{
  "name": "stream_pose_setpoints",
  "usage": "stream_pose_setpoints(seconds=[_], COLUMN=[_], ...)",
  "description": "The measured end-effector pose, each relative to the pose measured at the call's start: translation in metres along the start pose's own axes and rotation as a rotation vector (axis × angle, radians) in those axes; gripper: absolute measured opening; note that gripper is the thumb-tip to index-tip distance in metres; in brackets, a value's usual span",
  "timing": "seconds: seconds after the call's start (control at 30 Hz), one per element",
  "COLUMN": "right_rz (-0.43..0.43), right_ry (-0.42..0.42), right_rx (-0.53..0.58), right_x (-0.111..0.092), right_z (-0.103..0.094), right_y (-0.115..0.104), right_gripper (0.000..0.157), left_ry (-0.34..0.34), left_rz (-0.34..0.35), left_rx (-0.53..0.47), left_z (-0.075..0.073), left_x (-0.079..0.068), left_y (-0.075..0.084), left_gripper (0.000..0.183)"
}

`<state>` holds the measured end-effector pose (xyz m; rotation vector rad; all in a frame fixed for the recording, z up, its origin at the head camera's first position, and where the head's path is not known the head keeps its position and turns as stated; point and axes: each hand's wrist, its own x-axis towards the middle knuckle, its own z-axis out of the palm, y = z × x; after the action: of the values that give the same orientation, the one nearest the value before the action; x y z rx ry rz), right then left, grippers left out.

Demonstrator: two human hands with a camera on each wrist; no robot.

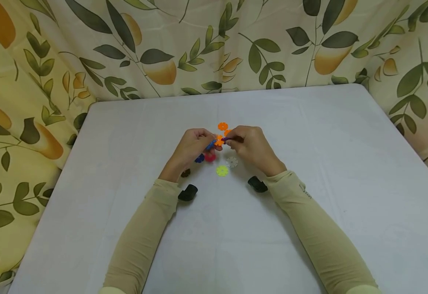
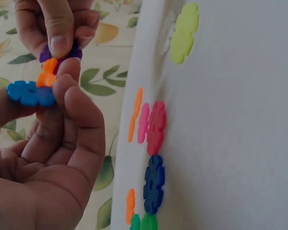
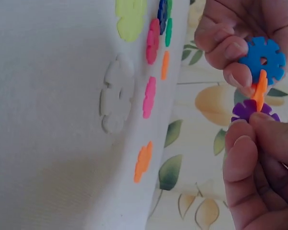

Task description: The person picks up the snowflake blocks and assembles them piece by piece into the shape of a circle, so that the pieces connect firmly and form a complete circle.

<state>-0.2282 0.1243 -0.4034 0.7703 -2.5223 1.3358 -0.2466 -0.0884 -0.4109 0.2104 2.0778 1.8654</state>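
Orange disc [image 1: 219,140], notched around the rim, is located between the two hands, raised above the worktop [image 1: 214,253]. Left hand [image 1: 193,145]: fingers curled, pinching a blue disc [image 3: 262,60] at its edge. Right hand [image 1: 252,143]: thumb and fingers closed narrowly on a purple disc [image 3: 247,111]. The orange disc meets the blue disc on one side and the purple disc on the other, standing crosswise to the blue face. From where I stand, the likely reason for this angle is that one notch can enter another only when the discs cross.

The blue face is left largely uncovered, probably so that its notches stay visible. The right thumb bears on the purple disc close to the orange one, presumably to direct pressure at the joint. Depth of engagement cannot be told; fingertips hide part of the contact.

Loose discs lie on the worktop: a red disc [image 1: 209,157] and a dark blue disc [image 1: 199,158] close to the left hand, a clear disc [image 1: 231,162] and a yellow-green disc [image 1: 222,170] on the near side, and a spare orange disc [image 1: 222,126] on the far side. Their spread presumably keeps each within reach.
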Motion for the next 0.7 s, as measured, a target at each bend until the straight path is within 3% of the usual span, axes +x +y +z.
stream_pose_setpoints(seconds=[0.3, 0.7], right_rz=[-0.019, -0.025], right_ry=[0.028, 0.011], right_rx=[0.027, 0.057], right_x=[0.0009, 0.0012], right_z=[-0.0018, -0.0006], right_y=[-0.0027, -0.0039], right_gripper=[0.009, 0.010], left_ry=[0.020, -0.058], left_rz=[-0.022, -0.006], left_rx=[0.052, 0.011], left_z=[-0.0088, -0.0064], left_x=[-0.0028, -0.0010], left_y=[0.0034, 0.0021], left_gripper=[0.022, 0.020])
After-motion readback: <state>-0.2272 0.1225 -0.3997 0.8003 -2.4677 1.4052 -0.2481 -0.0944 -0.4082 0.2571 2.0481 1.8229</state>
